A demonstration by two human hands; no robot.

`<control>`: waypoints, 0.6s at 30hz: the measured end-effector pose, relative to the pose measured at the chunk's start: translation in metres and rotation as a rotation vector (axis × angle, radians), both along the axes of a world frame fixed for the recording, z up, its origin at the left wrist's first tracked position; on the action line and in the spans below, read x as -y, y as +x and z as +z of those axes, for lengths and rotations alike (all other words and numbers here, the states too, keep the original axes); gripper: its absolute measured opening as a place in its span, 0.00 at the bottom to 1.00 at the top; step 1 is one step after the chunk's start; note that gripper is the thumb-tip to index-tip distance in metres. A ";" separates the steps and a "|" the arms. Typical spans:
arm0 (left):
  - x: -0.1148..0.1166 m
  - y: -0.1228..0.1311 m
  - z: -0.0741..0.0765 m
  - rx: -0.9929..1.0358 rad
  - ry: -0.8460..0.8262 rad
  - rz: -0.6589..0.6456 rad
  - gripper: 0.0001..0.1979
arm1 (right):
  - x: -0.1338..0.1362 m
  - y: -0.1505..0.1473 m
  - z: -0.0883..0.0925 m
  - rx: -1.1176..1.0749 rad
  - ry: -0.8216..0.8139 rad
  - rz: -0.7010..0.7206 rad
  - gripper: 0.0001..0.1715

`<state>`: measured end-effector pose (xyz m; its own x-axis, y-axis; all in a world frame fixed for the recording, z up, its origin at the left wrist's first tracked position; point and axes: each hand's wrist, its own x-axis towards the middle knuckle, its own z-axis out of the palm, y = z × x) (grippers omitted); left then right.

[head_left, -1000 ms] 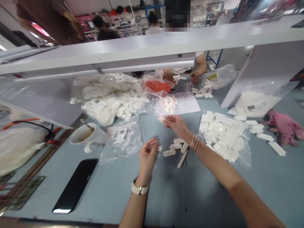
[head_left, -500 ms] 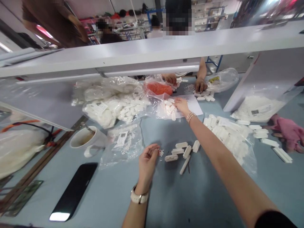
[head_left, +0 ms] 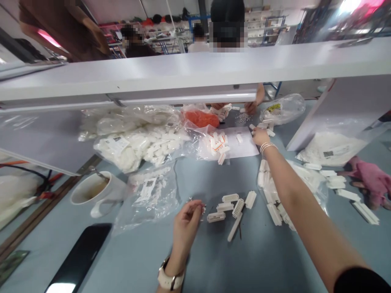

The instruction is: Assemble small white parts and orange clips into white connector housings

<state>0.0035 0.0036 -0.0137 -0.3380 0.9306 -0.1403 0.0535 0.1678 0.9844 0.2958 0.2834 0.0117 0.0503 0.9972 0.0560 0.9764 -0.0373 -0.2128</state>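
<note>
Several white blocks (head_left: 238, 208), just right of left hand (head_left: 187, 221)

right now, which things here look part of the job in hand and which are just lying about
Likely part of it:
- tiny white bits by the left hand
- white blocks nearby
- orange-marked pieces

Probably just lying about:
- mug
- phone
- pink item

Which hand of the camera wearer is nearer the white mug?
Left. The left hand is to the right of the mug, beyond a clear plastic bag; the right hand is much farther right, by the paper sheet.
</note>
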 end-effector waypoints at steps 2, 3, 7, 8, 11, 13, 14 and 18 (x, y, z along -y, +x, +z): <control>0.000 -0.001 0.000 -0.042 -0.004 -0.003 0.14 | -0.003 0.002 -0.004 0.026 -0.007 -0.008 0.21; 0.000 -0.001 0.000 -0.062 -0.005 -0.004 0.14 | -0.004 0.002 -0.006 0.031 -0.002 -0.011 0.21; 0.002 -0.004 0.001 -0.115 -0.007 -0.002 0.16 | -0.009 0.001 -0.010 0.046 0.016 -0.025 0.21; 0.002 -0.005 0.001 -0.121 -0.008 -0.003 0.16 | -0.010 0.001 -0.010 0.044 0.017 -0.030 0.21; 0.003 -0.007 -0.001 -0.148 -0.022 -0.017 0.17 | -0.016 0.002 -0.006 0.025 0.006 -0.044 0.22; 0.003 -0.007 -0.002 -0.167 -0.027 -0.023 0.18 | -0.021 0.002 -0.001 -0.006 -0.015 -0.049 0.26; 0.003 -0.008 -0.002 -0.174 -0.027 -0.025 0.18 | -0.024 0.001 0.002 -0.027 -0.034 -0.043 0.27; 0.003 -0.008 -0.001 -0.184 -0.016 -0.029 0.19 | -0.033 -0.005 0.019 -0.129 -0.216 0.082 0.20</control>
<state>-0.0047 0.0003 -0.0150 -0.3321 0.9386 -0.0934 0.2376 0.1791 0.9547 0.2905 0.3163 0.0306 -0.0380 0.9863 -0.1606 0.9433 -0.0176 -0.3314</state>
